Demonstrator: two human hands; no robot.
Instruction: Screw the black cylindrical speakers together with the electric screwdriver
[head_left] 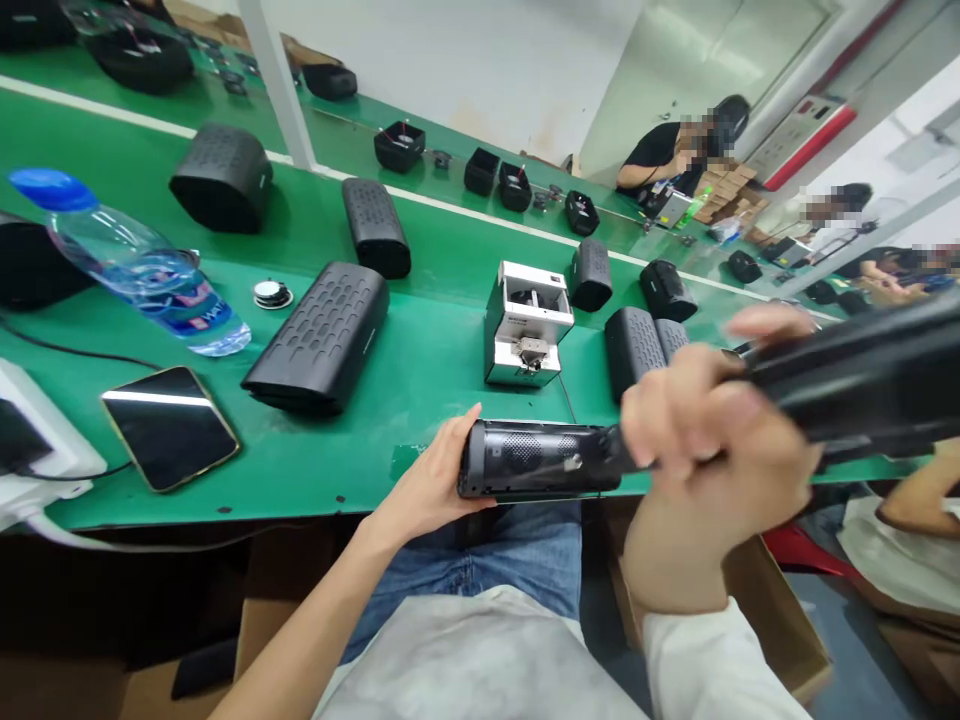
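My left hand [431, 480] grips the left end of a black speaker shell [536, 460], fingers curled behind it, thumb on top. The shell lies at the near edge of the green bench [420, 350]. My right hand [697, 430] is closed around a black power screwdriver [862, 375], whose tip meets the shell's right end. Behind it stands 1 white screw feeder [525, 320]. A phone [169, 425] and a water bottle [135, 265] lie toward the bench's left end.

The counter [420, 360] carries a smooth green mat with slight sheen. The speaker housings [319, 340] look matt black plastic with perforated grilles; the phone [170, 427] glass is glossy. The near bottle [142, 265] is clear, shiny plastic.
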